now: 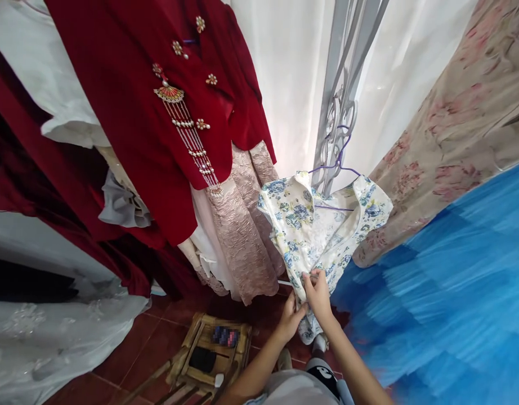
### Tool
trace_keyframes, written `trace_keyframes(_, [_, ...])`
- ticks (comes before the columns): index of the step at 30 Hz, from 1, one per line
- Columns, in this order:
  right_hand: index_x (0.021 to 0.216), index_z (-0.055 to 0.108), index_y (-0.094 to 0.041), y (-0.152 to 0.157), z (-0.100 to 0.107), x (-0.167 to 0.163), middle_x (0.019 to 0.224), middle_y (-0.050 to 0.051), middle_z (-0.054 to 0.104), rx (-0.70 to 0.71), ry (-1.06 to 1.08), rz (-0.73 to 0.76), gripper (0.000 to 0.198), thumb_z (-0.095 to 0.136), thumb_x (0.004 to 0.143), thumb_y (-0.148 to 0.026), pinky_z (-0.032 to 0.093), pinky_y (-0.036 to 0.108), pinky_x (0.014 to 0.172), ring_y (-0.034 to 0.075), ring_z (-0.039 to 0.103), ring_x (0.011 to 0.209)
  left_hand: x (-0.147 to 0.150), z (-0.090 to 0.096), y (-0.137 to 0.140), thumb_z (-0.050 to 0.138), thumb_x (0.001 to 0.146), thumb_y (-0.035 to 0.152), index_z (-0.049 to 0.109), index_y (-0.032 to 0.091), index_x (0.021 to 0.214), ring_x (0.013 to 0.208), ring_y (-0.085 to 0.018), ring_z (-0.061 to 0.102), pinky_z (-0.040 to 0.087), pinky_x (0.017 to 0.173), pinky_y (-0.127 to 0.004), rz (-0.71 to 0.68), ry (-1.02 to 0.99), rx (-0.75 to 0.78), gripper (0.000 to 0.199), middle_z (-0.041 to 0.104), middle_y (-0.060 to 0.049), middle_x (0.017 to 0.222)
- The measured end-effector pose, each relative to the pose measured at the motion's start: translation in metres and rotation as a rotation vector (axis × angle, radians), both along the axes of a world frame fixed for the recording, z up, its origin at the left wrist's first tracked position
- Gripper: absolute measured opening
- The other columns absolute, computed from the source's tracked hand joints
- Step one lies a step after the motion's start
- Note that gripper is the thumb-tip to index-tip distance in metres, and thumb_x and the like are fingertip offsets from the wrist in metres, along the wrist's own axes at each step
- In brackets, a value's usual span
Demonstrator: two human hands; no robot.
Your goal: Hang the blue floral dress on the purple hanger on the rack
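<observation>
A white dress with blue and yellow-green flowers (299, 216) hangs in front of me on a purple wire hanger (340, 157), its V-shaped neckline parted. My right hand (317, 289) pinches the cloth at the front edge, just below the point of the neckline. Lower and to the left, my left hand (291, 318) is closed on the edge of the same dress. What lies between the fingertips is too small to make out. My hands and forearms cover part of the dress's lower half.
A grey metal stand (338, 95) holds the hanger. To the left hang a dark red jacket (158, 124) with beaded ornaments and a pink brocade skirt (242, 242). Blue fabric (445, 292) spreads at right. A wooden chair (196, 337) with small items stands on the red tiles (137, 354).
</observation>
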State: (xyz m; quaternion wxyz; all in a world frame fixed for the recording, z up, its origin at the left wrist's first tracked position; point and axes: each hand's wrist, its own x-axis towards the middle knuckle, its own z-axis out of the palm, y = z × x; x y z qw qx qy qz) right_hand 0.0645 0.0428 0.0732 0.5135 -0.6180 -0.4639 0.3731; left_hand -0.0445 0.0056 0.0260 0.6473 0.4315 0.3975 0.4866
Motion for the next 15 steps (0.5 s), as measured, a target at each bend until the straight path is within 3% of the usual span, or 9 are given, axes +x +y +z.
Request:
trace_keyframes(5, [0.105, 0.047, -0.023, -0.009, -0.014, 0.018, 0.056, -0.002, 0.061, -0.002, -0.121, -0.112, 0.045, 0.052, 0.088, -0.063, 0.043, 0.034, 0.058, 0.026, 0.060, 0.054, 0.022, -0.011, 0.005, 0.068, 0.077, 0.035, 0.071, 0.019, 0.101, 0.112, -0.032, 0.067, 0.051, 0.102, -0.042, 0.049, 0.270, -0.063, 0.028, 0.074, -0.014, 0.111])
trace_keyframes(9, [0.093, 0.053, -0.023, -0.009, -0.011, 0.033, 0.052, -0.003, 0.055, -0.060, -0.232, -0.120, 0.034, 0.052, 0.087, -0.057, 0.035, 0.031, 0.054, 0.023, 0.054, 0.050, 0.026, -0.018, 0.009, 0.061, 0.076, 0.027, 0.070, 0.021, 0.090, 0.104, -0.031, 0.069, 0.053, 0.097, -0.041, 0.007, 0.452, -0.060, 0.018, 0.075, -0.011, 0.099])
trace_keyframes(15, [0.061, 0.056, -0.022, 0.005, 0.020, 0.038, 0.043, -0.004, 0.047, -0.305, 0.153, 0.191, 0.029, 0.061, 0.077, -0.045, 0.025, 0.025, 0.041, 0.012, 0.039, 0.035, 0.016, -0.028, 0.022, 0.058, 0.074, 0.024, 0.067, 0.020, 0.084, 0.095, -0.030, 0.070, 0.054, 0.092, -0.041, 0.068, 0.490, -0.015, 0.013, 0.075, -0.010, 0.092])
